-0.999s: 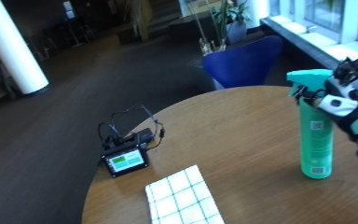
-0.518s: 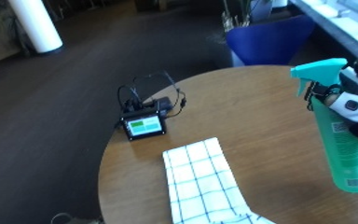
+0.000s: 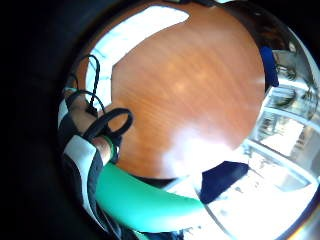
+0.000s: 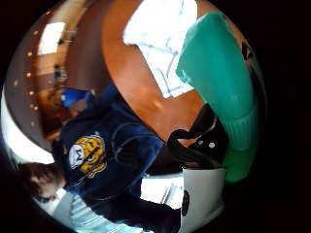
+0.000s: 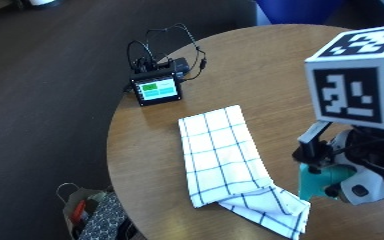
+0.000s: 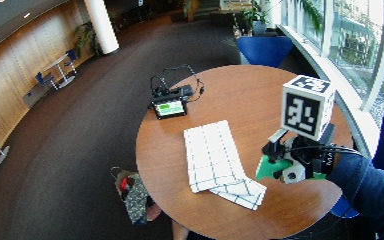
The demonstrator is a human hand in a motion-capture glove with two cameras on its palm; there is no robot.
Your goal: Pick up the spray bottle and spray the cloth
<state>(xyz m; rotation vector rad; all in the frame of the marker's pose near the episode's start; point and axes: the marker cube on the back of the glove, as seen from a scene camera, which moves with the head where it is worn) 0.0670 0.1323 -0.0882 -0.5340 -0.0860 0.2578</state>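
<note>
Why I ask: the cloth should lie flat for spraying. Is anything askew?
Yes. The checked cloth lies mostly flat on the table, but its end nearest the spray bottle is folded over itself, skewed sideways.

round wooden table (image 5: 272, 75) | small screen device with green display (image 5: 156, 90) near the table's edge, black cables (image 5: 169, 42) looped behind it | patterned bag (image 5: 92, 215) on dark floor beside the table | blue planter (image 6: 264, 49) by the windows

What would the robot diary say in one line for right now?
hand: grips spray bottle | bottle: lifted off table, beside cloth | cloth: flat, near end folded | spraying: cannot tell
</note>
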